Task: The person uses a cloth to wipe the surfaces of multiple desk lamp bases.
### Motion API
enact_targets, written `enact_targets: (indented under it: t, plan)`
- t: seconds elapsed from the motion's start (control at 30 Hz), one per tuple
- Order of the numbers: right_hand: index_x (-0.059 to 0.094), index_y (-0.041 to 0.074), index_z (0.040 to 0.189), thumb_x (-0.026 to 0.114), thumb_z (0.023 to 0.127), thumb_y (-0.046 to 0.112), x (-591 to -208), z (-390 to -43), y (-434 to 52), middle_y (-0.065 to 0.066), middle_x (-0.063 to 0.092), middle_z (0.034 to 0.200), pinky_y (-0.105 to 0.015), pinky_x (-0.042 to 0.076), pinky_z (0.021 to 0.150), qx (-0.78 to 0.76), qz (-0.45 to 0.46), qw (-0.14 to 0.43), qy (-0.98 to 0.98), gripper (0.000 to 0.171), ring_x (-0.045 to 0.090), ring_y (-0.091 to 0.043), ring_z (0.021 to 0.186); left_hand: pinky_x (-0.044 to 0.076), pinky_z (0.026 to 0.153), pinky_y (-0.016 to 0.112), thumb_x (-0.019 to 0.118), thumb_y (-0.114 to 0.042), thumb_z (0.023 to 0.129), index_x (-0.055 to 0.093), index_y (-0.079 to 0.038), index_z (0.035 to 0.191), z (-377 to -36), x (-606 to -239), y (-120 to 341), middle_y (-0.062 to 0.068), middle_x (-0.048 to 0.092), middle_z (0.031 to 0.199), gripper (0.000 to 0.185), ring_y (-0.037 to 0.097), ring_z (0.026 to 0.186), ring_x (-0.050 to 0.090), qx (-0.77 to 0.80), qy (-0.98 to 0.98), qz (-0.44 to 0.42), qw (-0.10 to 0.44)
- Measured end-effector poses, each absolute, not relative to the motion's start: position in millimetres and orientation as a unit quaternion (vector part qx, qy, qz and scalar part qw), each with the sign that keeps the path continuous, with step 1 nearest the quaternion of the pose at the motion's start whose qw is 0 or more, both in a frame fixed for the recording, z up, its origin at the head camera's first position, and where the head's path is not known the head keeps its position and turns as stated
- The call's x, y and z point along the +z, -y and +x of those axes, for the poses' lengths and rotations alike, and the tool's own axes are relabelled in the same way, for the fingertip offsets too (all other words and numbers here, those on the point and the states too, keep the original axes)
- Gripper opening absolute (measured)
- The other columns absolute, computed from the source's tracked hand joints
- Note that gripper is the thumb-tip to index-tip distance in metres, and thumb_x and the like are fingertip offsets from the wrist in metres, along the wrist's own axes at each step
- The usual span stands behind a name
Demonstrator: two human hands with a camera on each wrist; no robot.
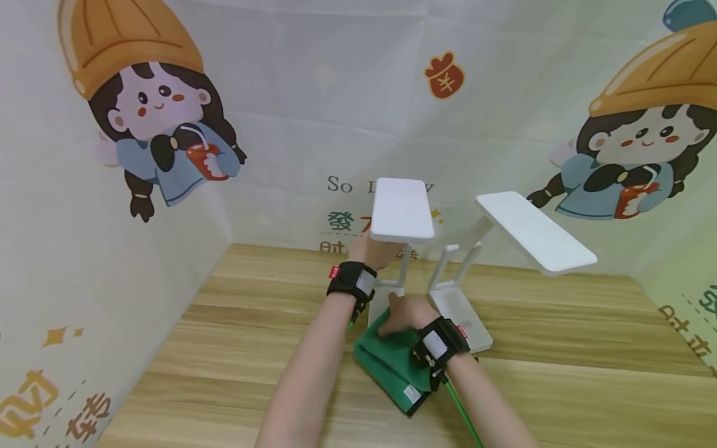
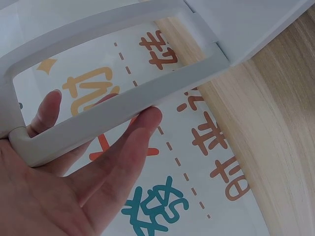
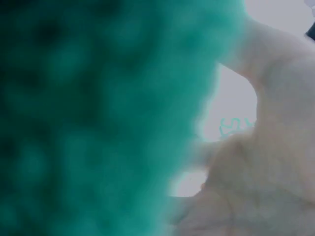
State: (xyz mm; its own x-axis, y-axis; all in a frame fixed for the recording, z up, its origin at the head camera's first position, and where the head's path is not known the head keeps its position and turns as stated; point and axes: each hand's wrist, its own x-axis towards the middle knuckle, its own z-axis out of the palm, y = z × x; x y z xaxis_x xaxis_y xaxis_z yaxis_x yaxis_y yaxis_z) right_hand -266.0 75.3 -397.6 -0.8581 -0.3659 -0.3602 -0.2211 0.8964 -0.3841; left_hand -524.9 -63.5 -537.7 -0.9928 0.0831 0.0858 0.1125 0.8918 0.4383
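Observation:
Two white folding stands, each with a base, a frame-like arm and a flat top plate, stand side by side in the head view. On the left stand [image 1: 402, 210], my left hand [image 1: 374, 250] grips the arm just below the top plate. The left wrist view shows the fingers around one bar of the arm's open frame [image 2: 130, 105]. My right hand [image 1: 410, 312] holds a folded green cloth [image 1: 394, 364] against the left stand's base. In the right wrist view the cloth [image 3: 108, 128] fills the left side, blurred, and hides most of the fingertips.
The right stand [image 1: 534, 230] is close beside my right hand, its plate tilted and its base [image 1: 463, 318] on the wooden table [image 1: 235, 361]. A printed backdrop [image 1: 313, 93] with cartoon figures rises behind the table's back edge. A green cable [image 1: 462, 410] runs from my right wristband.

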Motion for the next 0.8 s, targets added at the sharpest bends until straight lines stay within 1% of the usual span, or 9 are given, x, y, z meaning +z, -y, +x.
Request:
enact_targets:
  t: [0.07,0.17,0.3,0.37,0.4,0.47,0.53,0.67,0.8]
  plan:
    - [0.047,-0.007,0.147,0.075,0.091,0.026,-404.1,-267.9,-75.4,-0.006,0.056,0.079,-0.030,0.039,0.061,-0.191,-0.155,0.185,-0.952,0.071,0.052,-0.019,0.065,0.056,0.088,0.056,0.057,-0.042,0.107,0.058,-0.026,0.146,-560.5,-573.7,66.8,0.009,0.070,0.130,0.043,0.033,0.110,0.069,-0.226,0.972,-0.052,0.046]
    - [0.045,-0.010,0.148,0.071,0.095,0.023,-417.5,-272.6,-78.6,-0.002,0.047,0.065,-0.028,0.035,0.053,-0.211,-0.174,0.145,-0.951,0.068,0.046,-0.015,0.054,0.056,0.079,0.052,0.058,-0.041,0.105,0.060,-0.022,0.139,-555.4,-575.8,67.8,0.011,0.072,0.120,0.039,0.032,0.100,0.070,-0.212,0.972,-0.062,0.077]
    - [0.046,-0.006,0.153,0.070,0.096,0.023,-418.2,-268.6,-78.4,-0.001,0.046,0.066,-0.028,0.034,0.056,-0.173,-0.185,0.156,-0.955,0.068,0.044,-0.014,0.055,0.057,0.083,0.049,0.057,-0.030,0.104,0.062,-0.012,0.136,-439.0,-470.7,57.6,0.016,0.072,0.122,0.038,0.034,0.103,0.071,-0.216,0.972,-0.057,0.072]
    - [0.044,-0.003,0.157,0.072,0.095,0.024,-411.5,-262.7,-74.7,-0.001,0.045,0.067,-0.027,0.032,0.057,-0.147,-0.176,0.183,-0.956,0.072,0.041,-0.014,0.056,0.056,0.092,0.051,0.054,-0.028,0.107,0.061,-0.009,0.142,-389.1,-419.3,52.5,0.017,0.071,0.129,0.041,0.036,0.112,0.069,-0.238,0.969,-0.049,0.038]
    - [0.043,-0.002,0.157,0.072,0.094,0.025,-410.5,-261.0,-73.5,-0.001,0.045,0.067,-0.027,0.032,0.057,-0.137,-0.175,0.192,-0.956,0.074,0.040,-0.014,0.057,0.054,0.096,0.052,0.052,-0.030,0.108,0.060,-0.009,0.145,-370.2,-399.6,49.7,0.018,0.069,0.133,0.043,0.037,0.117,0.068,-0.247,0.968,-0.044,0.022]
    - [0.044,-0.002,0.157,0.073,0.092,0.027,-409.3,-258.4,-71.8,-0.002,0.045,0.068,-0.027,0.032,0.056,-0.125,-0.174,0.199,-0.956,0.076,0.040,-0.014,0.057,0.054,0.098,0.052,0.050,-0.036,0.110,0.059,-0.012,0.148,-359.9,-386.6,49.2,0.017,0.069,0.134,0.046,0.036,0.117,0.068,-0.260,0.964,-0.050,0.005]
    - [0.044,-0.005,0.156,0.073,0.092,0.027,-409.7,-258.3,-71.5,-0.003,0.048,0.070,-0.027,0.034,0.056,-0.140,-0.168,0.197,-0.956,0.077,0.043,-0.015,0.058,0.053,0.097,0.053,0.049,-0.039,0.111,0.059,-0.012,0.148,-359.7,-386.4,49.0,0.017,0.069,0.133,0.047,0.037,0.116,0.068,-0.272,0.961,-0.050,0.000]
    - [0.053,-0.006,0.141,0.075,0.093,0.026,-413.9,-264.5,-75.9,-0.009,0.053,0.076,-0.030,0.040,0.061,-0.182,-0.162,0.154,-0.958,0.062,0.052,-0.020,0.065,0.055,0.076,0.046,0.052,-0.028,0.106,0.064,-0.008,0.131,-401.2,-433.8,51.3,0.017,0.073,0.115,0.034,0.033,0.094,0.070,-0.234,0.968,-0.061,0.074]
    - [0.055,-0.005,0.131,0.074,0.094,0.023,-418.4,-268.0,-81.2,-0.008,0.050,0.074,-0.032,0.041,0.060,-0.199,-0.169,0.124,-0.957,0.051,0.053,-0.021,0.064,0.055,0.077,0.046,0.052,-0.024,0.104,0.064,-0.005,0.127,-420.7,-450.5,47.3,0.019,0.072,0.116,0.032,0.035,0.095,0.070,-0.205,0.975,-0.052,0.074]
